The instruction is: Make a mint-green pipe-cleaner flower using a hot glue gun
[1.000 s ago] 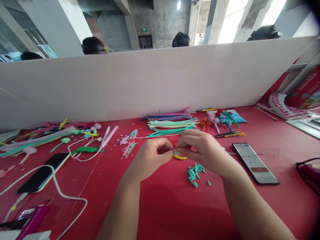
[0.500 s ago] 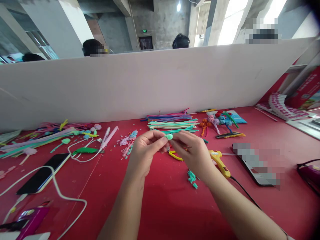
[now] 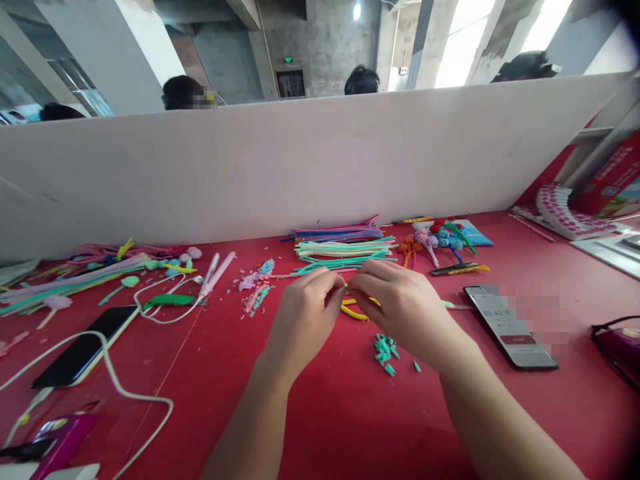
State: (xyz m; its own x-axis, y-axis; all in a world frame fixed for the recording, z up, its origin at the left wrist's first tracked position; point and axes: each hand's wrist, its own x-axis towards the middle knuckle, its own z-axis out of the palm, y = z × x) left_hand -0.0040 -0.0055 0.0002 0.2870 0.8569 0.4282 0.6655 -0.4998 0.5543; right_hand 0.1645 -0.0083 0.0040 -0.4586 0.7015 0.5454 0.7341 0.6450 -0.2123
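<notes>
My left hand (image 3: 306, 313) and my right hand (image 3: 395, 303) meet above the red table (image 3: 320, 407), fingertips pinched together on a small piece hidden between them; I cannot make out what it is. Yellow-handled pliers (image 3: 354, 311) lie on the table just under the fingers. A heap of teal pipe-cleaner offcuts (image 3: 385, 349) sits below my right hand. A stack of coloured pipe cleaners (image 3: 345, 248) lies just beyond both hands.
A white partition (image 3: 300, 160) closes the back, with other people's heads above it. Finished pipe-cleaner flowers (image 3: 437, 240) and a phone (image 3: 509, 327) lie right. On the left are another phone (image 3: 83, 347), a white cable (image 3: 115, 380) and more pipe cleaners (image 3: 70, 277).
Both hands dropped lower toward the table and closed tighter together. The light-green piece seen at the fingertips half a second ago is now hidden, and my right arm covers the yellow glue gun.
</notes>
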